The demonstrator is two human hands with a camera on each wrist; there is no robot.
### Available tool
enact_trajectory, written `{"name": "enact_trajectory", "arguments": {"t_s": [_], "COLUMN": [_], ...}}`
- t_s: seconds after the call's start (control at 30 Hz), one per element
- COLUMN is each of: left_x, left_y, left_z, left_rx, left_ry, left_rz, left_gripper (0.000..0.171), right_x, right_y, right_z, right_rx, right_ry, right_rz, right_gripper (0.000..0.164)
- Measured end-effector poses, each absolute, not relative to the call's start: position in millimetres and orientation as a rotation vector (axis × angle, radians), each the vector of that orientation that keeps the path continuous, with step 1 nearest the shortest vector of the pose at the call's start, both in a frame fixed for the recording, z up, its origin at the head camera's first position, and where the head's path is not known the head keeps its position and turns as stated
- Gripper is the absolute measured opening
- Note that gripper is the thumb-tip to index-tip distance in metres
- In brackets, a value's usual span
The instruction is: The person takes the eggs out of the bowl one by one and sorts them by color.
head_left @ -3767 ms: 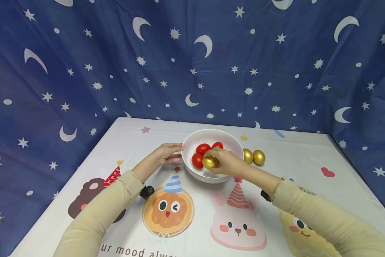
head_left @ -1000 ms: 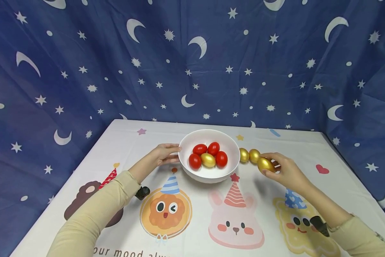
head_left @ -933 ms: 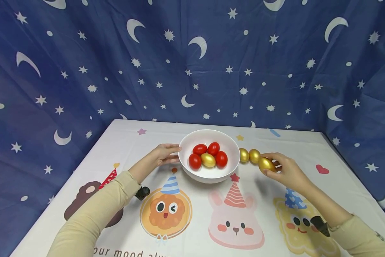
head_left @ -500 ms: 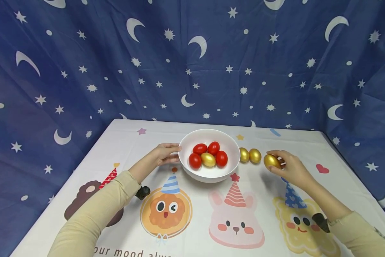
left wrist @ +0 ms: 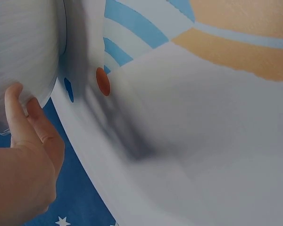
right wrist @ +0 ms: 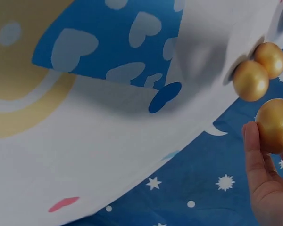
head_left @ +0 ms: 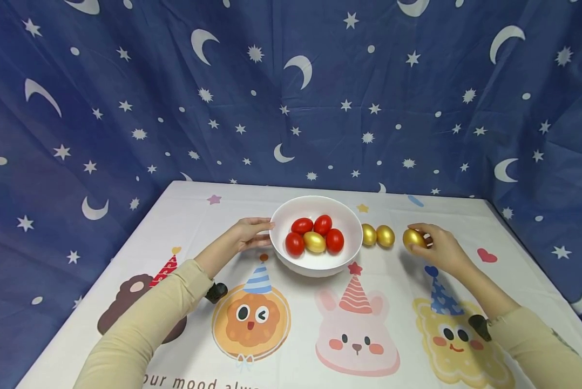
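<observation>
A white bowl (head_left: 316, 263) holds several red eggs (head_left: 335, 241) and one golden egg (head_left: 315, 242) in their midst. At its left side my left hand (head_left: 250, 233) grips the bowl by the rim, with fingertips against the outer wall in the left wrist view. To the right, my right hand (head_left: 441, 248) holds another golden egg (head_left: 412, 238) between thumb and fingers. Two more golden eggs, one (head_left: 369, 235) right by the bowl and one (head_left: 385, 236) beside it, lie between the bowl and my right hand. The right wrist view shows the held egg (right wrist: 276, 126) from close by.
A white tablecloth (head_left: 303, 324) with printed cartoon figures covers the table. Behind it hangs a dark blue curtain (head_left: 252, 146) with moons and stars. Black wrist devices show at the left cuff (head_left: 216, 292) and the right cuff (head_left: 479, 327).
A golden egg that my right hand held in the bowl now lies there, released. My right hand has since moved a different golden egg rightward, away from the other two. My left hand stays put.
</observation>
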State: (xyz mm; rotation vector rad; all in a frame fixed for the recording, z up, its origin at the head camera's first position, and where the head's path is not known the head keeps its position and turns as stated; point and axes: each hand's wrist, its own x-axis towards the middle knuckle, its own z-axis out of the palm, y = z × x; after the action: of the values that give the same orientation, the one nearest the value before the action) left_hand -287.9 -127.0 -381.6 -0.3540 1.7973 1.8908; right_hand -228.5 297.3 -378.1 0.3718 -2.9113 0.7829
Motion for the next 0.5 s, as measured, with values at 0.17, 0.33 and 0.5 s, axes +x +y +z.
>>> {"name": "enact_trajectory", "arguments": {"t_s": [0.17, 0.33, 0.5], "left_x": [-289, -289, -288], "left_y": [-126, -125, -127], "left_z": [-380, -381, -384], "left_rx": [-0.364, -0.338, -0.342], "left_ry": [1.809, 1.835, 1.845], "left_rz": [1.891, 1.88, 1.87], "left_gripper": [0.05, 0.049, 0.049], "right_x": [-238, -247, -257], "right_y": [299, 300, 298], "right_z": [-379, -381, -382], "right_rx": [0.348, 0.348, 0.351], "right_ry": [-2.919, -2.944, -2.985], "right_rz": [0.74, 0.722, 0.705], "right_gripper": [0.045, 0.044, 0.044]}}
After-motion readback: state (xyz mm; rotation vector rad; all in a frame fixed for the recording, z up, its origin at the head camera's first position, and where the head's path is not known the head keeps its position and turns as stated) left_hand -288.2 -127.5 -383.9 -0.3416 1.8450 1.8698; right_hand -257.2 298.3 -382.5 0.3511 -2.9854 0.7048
